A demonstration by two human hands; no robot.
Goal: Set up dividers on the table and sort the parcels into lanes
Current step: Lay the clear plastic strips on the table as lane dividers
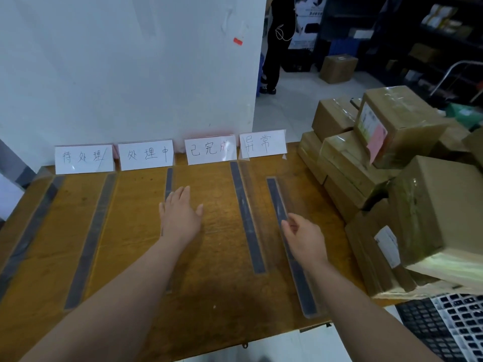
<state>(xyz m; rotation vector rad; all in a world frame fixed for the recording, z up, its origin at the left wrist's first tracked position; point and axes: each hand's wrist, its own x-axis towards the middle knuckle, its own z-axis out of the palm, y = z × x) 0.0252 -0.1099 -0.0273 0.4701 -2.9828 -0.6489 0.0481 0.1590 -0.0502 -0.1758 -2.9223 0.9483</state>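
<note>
While your left grip (pixel 180 215) lies flat and released on the bench (pixel 130 231), over the middle divider (pixel 169 182), your right grip (pixel 304 237) pinches the rightmost divider (pixel 276 197). Parcels (pixel 347 163) sit stacked at the bench's right edge.

Your table (pixel 214 257) was varnished wood, scuffed and faintly shiny. The dividers (pixel 247 218) lying on it were clear, glossy plastic over matt dark-grey strips. The signs (pixel 146 155) were white paper (inked by hand) in clear plastic holders. The parcels (pixel 439 199) were brown cardboard, mostly bound in smooth, shiny tape.
</note>
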